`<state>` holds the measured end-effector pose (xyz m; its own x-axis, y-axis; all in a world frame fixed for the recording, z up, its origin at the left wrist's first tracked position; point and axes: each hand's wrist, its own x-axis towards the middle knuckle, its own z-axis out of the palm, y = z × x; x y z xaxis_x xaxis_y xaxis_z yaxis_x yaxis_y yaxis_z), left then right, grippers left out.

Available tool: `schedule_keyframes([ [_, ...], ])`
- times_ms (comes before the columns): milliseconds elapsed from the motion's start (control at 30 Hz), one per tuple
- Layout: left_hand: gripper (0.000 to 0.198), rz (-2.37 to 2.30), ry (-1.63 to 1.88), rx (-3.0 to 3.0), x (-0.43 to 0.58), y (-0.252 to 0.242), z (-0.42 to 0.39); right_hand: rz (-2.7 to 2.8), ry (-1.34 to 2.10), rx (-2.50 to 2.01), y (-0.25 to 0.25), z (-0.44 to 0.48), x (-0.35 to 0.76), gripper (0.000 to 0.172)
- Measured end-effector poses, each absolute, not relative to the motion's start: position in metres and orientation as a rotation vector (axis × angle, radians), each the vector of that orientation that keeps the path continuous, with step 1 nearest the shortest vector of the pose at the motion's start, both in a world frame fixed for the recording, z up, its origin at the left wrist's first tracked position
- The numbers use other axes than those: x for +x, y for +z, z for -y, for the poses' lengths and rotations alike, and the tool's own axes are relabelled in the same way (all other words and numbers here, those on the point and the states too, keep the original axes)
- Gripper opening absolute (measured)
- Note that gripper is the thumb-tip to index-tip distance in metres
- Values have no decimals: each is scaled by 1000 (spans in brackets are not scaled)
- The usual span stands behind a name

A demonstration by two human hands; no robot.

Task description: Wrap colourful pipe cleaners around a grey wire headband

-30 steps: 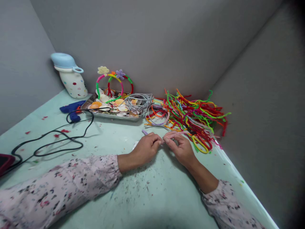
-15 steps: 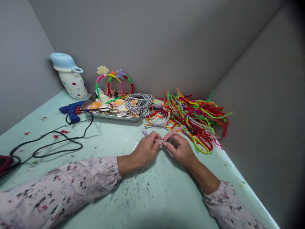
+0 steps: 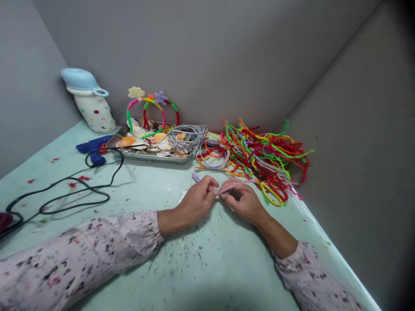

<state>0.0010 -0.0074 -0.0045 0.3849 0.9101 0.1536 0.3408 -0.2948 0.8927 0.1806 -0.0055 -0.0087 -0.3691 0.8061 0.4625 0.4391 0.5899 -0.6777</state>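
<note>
Fingertips of both hands meet over the middle of the table. My left hand [image 3: 199, 201] is closed in a pinch, and a short purple fuzzy piece [image 3: 195, 177] shows just beyond its knuckles. A pale pink pipe cleaner [image 3: 240, 183] runs out to the right from between the fingers. My right hand [image 3: 244, 201] pinches this pipe cleaner close to the left fingertips. Where the strands join is hidden by the fingers. Something white [image 3: 183, 195] lies partly behind my left hand.
A heap of colourful pipe cleaners [image 3: 262, 155] lies at the back right. Beside it, a metal tray [image 3: 155, 159] holds shells, coiled grey wire [image 3: 189, 137] and flowered hoops [image 3: 164, 116]. Leftward are a blue glue gun [image 3: 95, 149], its black cord [image 3: 78, 179] and a white bottle [image 3: 95, 114].
The pink pipe cleaner's free end has swung lower and further right, lying flatter over my right hand. Both hands stay pinched together. The whole view has shifted slightly.
</note>
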Motion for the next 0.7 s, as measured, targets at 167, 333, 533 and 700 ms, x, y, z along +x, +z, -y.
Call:
schedule_keyframes([
  [167, 13, -1091, 868, 1827, 0, -2, 8, 2025, 554, -1011, -6, 7, 182, 6],
  [333, 14, -1070, 869, 1850, 0, -2, 8, 2021, 583, -1041, -5, 10, 184, 5],
  [533, 16, -1055, 858, 1883, -1, 1, 7, 1974, 572, -1007, -5, 9, 181, 6],
  [700, 16, -1046, 866, 1904, -1, 1, 7, 1970, 581, -991, -4, 9, 179, 10],
])
